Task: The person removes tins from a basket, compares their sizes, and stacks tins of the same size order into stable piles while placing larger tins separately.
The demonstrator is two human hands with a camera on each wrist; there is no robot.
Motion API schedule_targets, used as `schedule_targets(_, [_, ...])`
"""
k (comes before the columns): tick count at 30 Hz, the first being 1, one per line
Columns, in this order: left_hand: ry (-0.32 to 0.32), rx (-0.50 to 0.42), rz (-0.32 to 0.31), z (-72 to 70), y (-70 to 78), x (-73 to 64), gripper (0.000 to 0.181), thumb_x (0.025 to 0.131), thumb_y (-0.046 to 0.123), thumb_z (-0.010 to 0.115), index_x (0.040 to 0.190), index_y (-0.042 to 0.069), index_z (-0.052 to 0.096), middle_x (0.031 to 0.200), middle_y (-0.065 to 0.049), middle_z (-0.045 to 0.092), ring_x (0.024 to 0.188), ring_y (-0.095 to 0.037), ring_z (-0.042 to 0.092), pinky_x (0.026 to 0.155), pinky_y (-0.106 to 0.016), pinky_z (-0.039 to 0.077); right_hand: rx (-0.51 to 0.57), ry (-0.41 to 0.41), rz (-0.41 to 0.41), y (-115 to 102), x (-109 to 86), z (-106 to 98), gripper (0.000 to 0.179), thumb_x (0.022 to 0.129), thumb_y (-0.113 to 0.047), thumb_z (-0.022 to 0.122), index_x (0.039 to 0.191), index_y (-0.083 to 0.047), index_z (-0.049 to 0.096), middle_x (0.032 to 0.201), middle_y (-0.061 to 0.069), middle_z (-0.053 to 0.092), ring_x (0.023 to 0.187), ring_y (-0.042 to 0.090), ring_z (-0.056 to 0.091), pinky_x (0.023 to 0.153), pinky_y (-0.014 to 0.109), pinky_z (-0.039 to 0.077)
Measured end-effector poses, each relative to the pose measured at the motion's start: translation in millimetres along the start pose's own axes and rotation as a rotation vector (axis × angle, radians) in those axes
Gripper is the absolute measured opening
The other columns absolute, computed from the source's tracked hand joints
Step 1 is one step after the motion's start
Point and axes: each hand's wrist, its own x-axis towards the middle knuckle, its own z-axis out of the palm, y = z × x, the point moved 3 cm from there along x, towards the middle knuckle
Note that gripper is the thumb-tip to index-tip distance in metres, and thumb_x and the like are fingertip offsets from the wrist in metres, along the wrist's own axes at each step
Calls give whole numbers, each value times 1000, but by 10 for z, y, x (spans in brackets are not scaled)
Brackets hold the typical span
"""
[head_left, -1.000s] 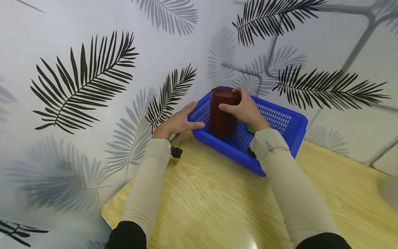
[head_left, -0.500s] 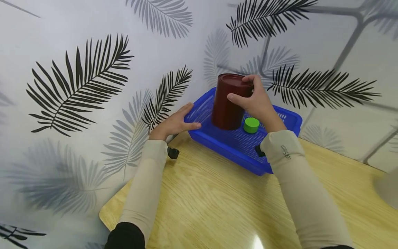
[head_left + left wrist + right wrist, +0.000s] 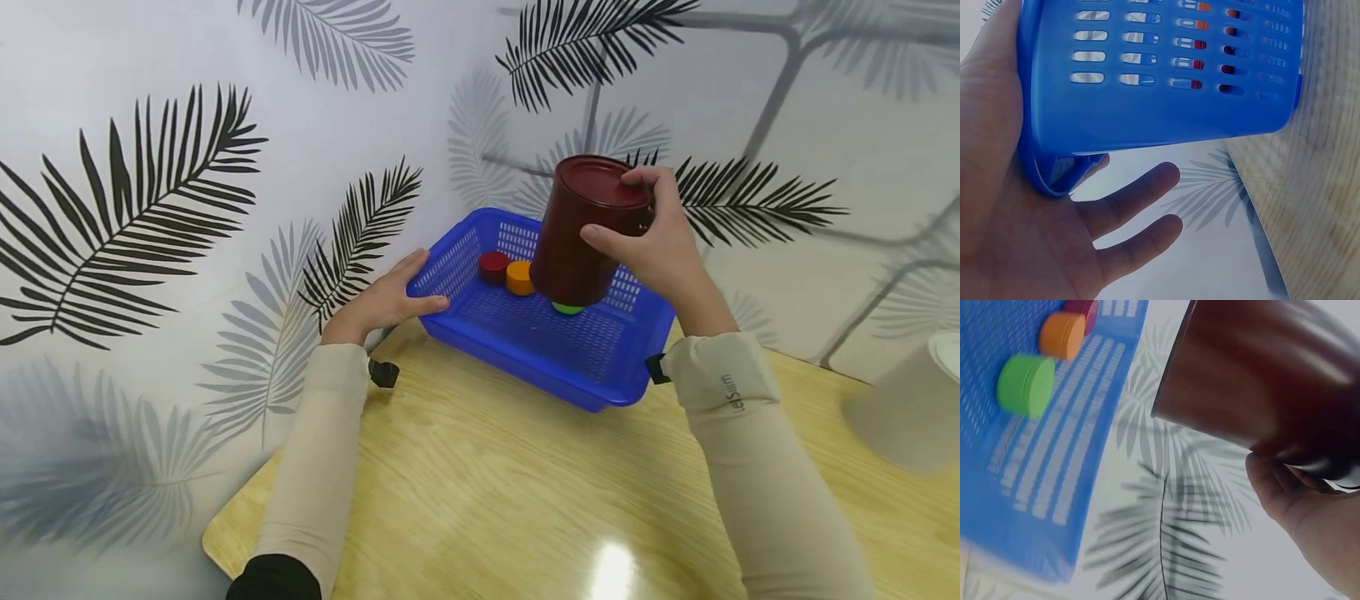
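My right hand grips a dark red cylindrical container near its upper end, thumb on the near side. The container is tilted over the back of a blue plastic basket; its upward end has a recessed round face. With fingers straight, my left hand rests against the basket's left corner, thumb over the rim. Inside the basket lie three short round pieces like caps: a red one, an orange one and a green one, partly hidden by the container in the head view.
The basket stands on a light wood-grain table, close to a wall with a leaf pattern behind and to the left. A whitish cylinder stands at the far right. The table's rounded corner shows at the lower left.
My right hand has lifted the dark red container up and to the right, tilting it. The red, orange and green pieces have come into sight in the basket. My left hand stays at the basket's corner.
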Motion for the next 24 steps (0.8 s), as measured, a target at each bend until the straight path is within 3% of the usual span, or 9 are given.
schedule_targets(13, [-13,31,-6,-7,24,-8,111,86,64,69,165,20,5,169,0,0,154,-25,1,119,-55,10,-51,133,-11,398,-568,-445,76,83,-23,84,142,-18,36,141,6,45,119,20,48,94,35,43])
schedule_targets(19, [-37,34,-5,6,77,27,110,87,64,69,165,20,4,169,-1,-1,154,-27,1,119,-56,10,53,196,-14,556,-761,-557,72,85,-19,81,140,-22,35,137,4,47,116,18,49,93,32,43])
schedule_targets(24, [-31,57,-10,5,86,16,107,89,60,68,165,19,4,169,-3,-1,154,-28,0,119,-57,9,168,195,-87,562,-736,-559,75,82,-13,83,136,-23,32,139,6,45,121,21,48,97,34,44])
